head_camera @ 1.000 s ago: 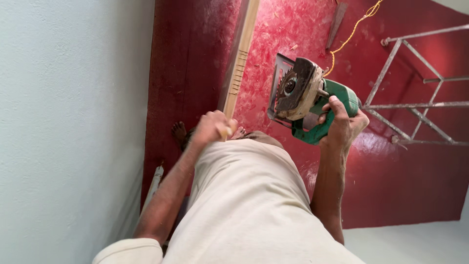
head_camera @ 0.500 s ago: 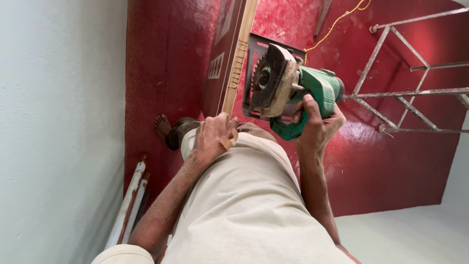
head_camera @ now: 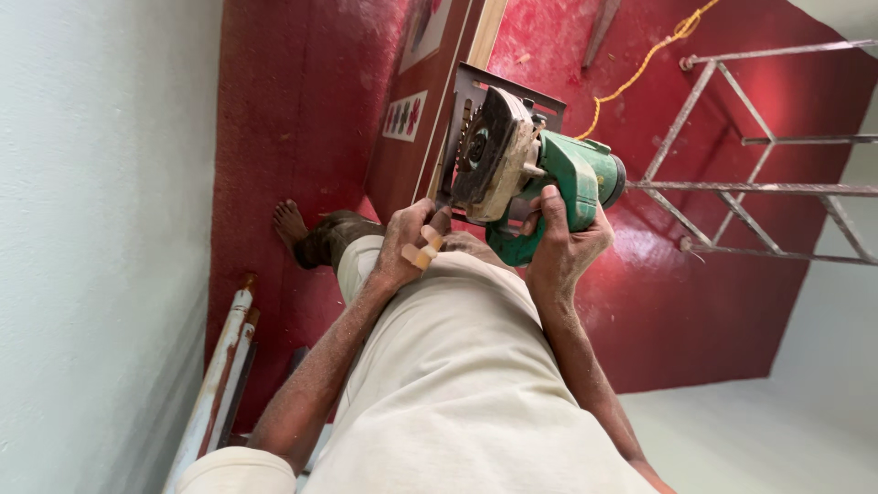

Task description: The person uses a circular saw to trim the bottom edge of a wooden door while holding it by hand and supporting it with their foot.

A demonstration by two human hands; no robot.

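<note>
My right hand [head_camera: 560,249] grips the handle of a green circular saw [head_camera: 521,165] with a dusty metal guard and base plate. The saw sits against the near end of a long pale wooden strip [head_camera: 482,27] that runs away from me over the red floor. My left hand [head_camera: 409,242], with plasters on one finger, holds the near end of that strip right beside the saw's base plate. A dark brown board [head_camera: 412,137] with small flower stickers lies next to the strip. My bare foot [head_camera: 291,222] rests on the floor to the left.
A yellow power cord [head_camera: 645,59] trails across the red floor [head_camera: 302,110]. A grey metal frame [head_camera: 759,183] stands at the right. Rusty pipes [head_camera: 224,366] lean at the lower left by a pale wall [head_camera: 91,229].
The view has closed in on the saw and strip. The saw has moved left, against the strip's near end. My left hand has kept its hold on the strip; my foot has come into view.
</note>
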